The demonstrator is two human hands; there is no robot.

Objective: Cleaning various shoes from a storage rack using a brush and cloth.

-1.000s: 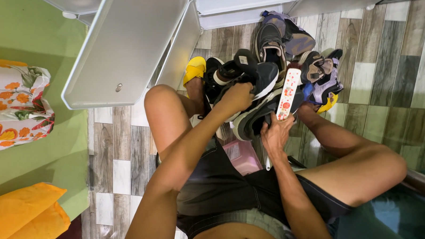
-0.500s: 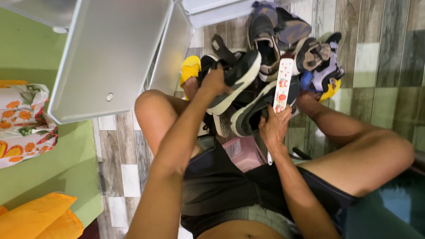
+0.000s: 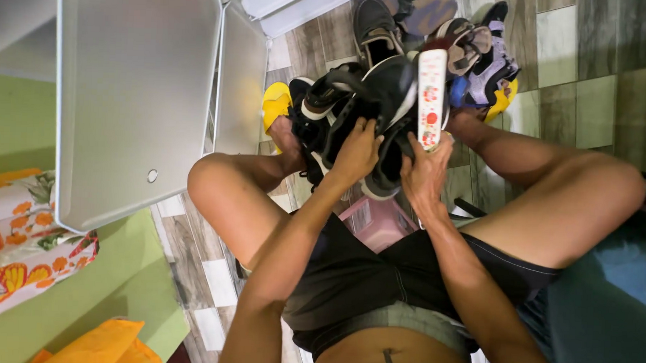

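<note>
I sit on the floor with knees spread, facing a pile of shoes. My left hand (image 3: 356,152) grips a black sneaker with a white sole (image 3: 383,90) at the near side of the pile. My right hand (image 3: 425,172) holds a long white slipper with red and green printed shapes (image 3: 431,96), upright against the same black sneaker. A black sandal with straps (image 3: 322,103) lies just left of my left hand. A pink object (image 3: 379,223) sits on the floor between my legs.
More shoes are heaped behind: a dark sneaker (image 3: 377,24), purple and grey sandals (image 3: 485,58), a yellow slipper (image 3: 275,105). A white cabinet with an open door (image 3: 136,96) stands to the left. A floral cloth (image 3: 20,242) and orange fabric (image 3: 102,342) lie at lower left.
My left hand moved from the top of the black sneaker down to its near side, close to my right hand. The camera moved closer to the pile.
</note>
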